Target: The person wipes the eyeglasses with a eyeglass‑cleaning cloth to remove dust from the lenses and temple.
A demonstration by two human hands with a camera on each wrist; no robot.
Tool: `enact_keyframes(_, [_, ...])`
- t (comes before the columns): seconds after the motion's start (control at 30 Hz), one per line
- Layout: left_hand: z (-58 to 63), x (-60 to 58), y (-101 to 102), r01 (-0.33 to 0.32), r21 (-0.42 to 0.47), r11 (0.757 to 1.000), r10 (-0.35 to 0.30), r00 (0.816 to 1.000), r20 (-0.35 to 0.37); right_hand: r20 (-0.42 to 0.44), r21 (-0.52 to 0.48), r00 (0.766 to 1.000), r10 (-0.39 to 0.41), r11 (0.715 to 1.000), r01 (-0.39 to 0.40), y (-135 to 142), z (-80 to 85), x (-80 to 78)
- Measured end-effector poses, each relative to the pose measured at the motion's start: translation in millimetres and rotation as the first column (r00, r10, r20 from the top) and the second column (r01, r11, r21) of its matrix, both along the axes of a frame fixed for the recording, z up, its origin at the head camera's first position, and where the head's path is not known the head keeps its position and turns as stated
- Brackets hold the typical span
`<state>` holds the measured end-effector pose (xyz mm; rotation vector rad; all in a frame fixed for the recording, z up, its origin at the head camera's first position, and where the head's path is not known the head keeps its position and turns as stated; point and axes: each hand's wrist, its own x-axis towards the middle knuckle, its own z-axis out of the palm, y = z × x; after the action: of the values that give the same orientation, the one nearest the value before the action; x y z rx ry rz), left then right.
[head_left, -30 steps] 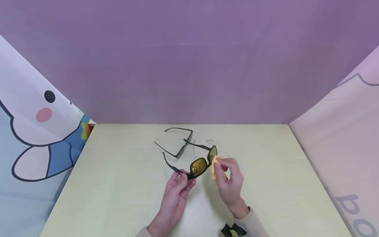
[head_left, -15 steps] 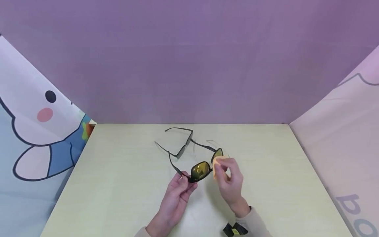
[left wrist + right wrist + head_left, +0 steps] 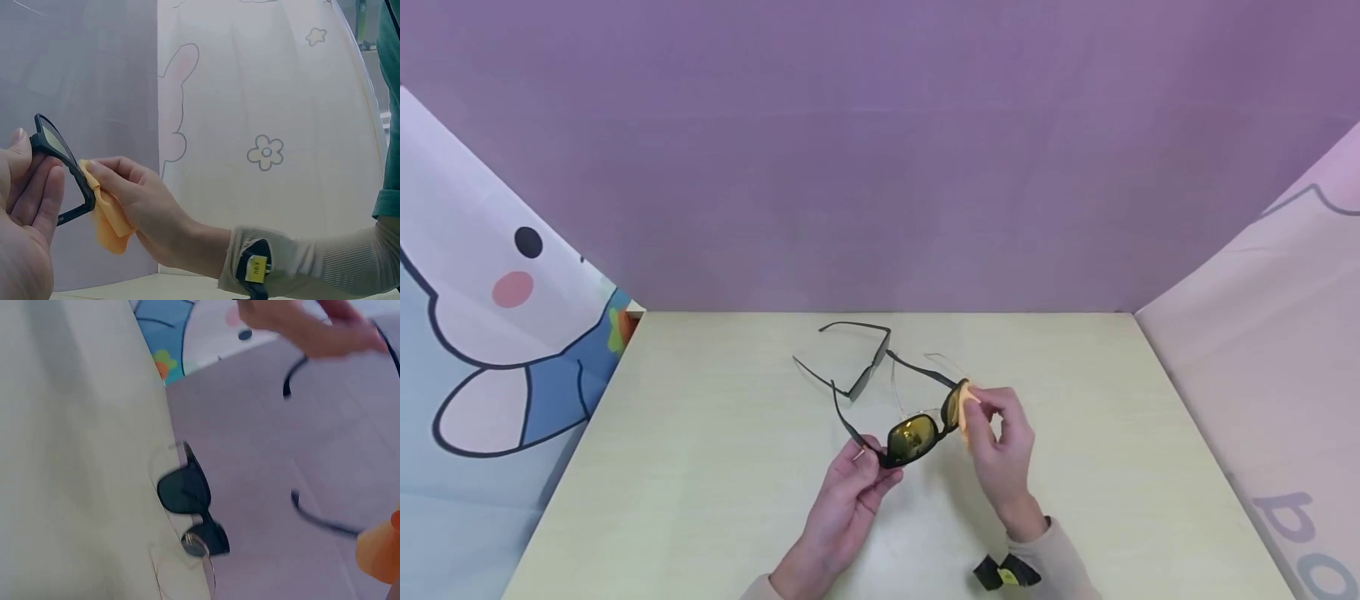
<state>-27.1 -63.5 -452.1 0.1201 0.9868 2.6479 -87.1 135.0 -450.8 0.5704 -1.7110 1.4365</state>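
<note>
My left hand (image 3: 846,498) grips black-framed sunglasses (image 3: 913,439) with yellow lenses, near one hinge. They are held up above the table, temples unfolded and pointing away from me. My right hand (image 3: 1006,454) pinches an orange cloth (image 3: 966,410) against the outer part of the other lens. The left wrist view shows the cloth (image 3: 112,219) hanging below the thumb and fingers, touching the front of the frame. Part of that lens is hidden behind cloth and fingers. In the right wrist view, the cloth (image 3: 377,553) appears at the right edge.
Dark-lensed sunglasses (image 3: 867,372) lie unfolded on the table (image 3: 700,467) behind the held pair. Thin wire-rimmed glasses (image 3: 214,575) lie beside them, partly hidden in the head view. A purple backdrop (image 3: 880,167) rises at the table's far edge, with printed cloth on both sides.
My right hand and the cloth have shifted right, to the outer side of the lens. The held sunglasses have moved slightly right and towards me. My left hand has barely moved.
</note>
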Motion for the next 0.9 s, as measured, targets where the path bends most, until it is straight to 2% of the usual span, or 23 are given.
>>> enact_keyframes(0.1, [1.3, 0.0, 0.7, 0.009, 0.005, 1.000, -0.009, 1.000, 0.000, -0.098, 0.034, 0.992, 0.076, 0.997, -0.073, -1.5, -7.0, 1.3])
enact_keyframes(0.17, [1.6, 0.1, 1.1, 0.017, 0.019, 1.000, -0.017, 1.000, -0.005, -0.116, 0.044, 0.990, 0.084, 0.996, -0.079, -1.4, -7.6, 0.5])
enact_keyframes(0.27, [1.3, 0.2, 1.1, 0.033, 0.040, 0.999, -0.032, 0.999, -0.021, -0.034, 0.015, 0.999, 0.014, 1.000, -0.014, 1.7, -2.4, -2.0])
enact_keyframes(0.33, [1.1, 0.4, 0.7, 0.042, 0.049, 0.998, -0.040, 0.999, -0.029, 0.046, -0.008, 0.999, -0.029, 1.000, 0.029, 4.0, 2.0, -2.5])
enact_keyframes(0.4, [0.9, 0.6, 0.0, 0.045, 0.048, 0.998, -0.044, 0.999, -0.030, 0.086, -0.017, 0.995, -0.049, 0.999, 0.050, 4.3, 3.6, -1.5])
enact_keyframes(0.47, [0.6, 0.7, -0.6, 0.040, 0.034, 0.999, -0.039, 0.999, -0.026, 0.058, -0.015, 0.998, -0.013, 1.000, 0.014, 2.4, 1.6, 0.0])
enact_keyframes(0.53, [0.3, 0.5, -1.1, 0.029, 0.011, 1.000, -0.029, 0.999, -0.017, -0.012, 0.002, 0.999, 0.049, 0.999, -0.049, -1.4, -3.5, 1.7])
enact_keyframes(0.6, [0.1, 0.4, -1.5, 0.018, -0.007, 1.000, -0.018, 1.000, -0.005, -0.077, 0.024, 0.991, 0.109, 0.994, -0.108, -5.0, -9.2, 2.4])
enact_keyframes(0.67, [-0.3, 0.1, -1.8, 0.013, -0.012, 1.000, -0.013, 1.000, 0.000, -0.105, 0.031, 0.985, 0.140, 0.990, -0.137, -6.8, -12.5, 1.6])
enact_keyframes(0.77, [-0.6, -0.3, -2.0, 0.025, 0.009, 1.000, -0.025, 1.000, -0.010, -0.063, 0.021, 0.996, 0.068, 0.998, -0.067, -5.2, -7.3, -0.2])
enact_keyframes(0.9, [-0.5, 0.4, -2.1, 0.042, 0.030, 0.999, -0.041, 0.999, -0.027, 0.057, 0.013, 0.998, -0.039, 0.999, 0.039, 2.7, -1.0, -3.1])
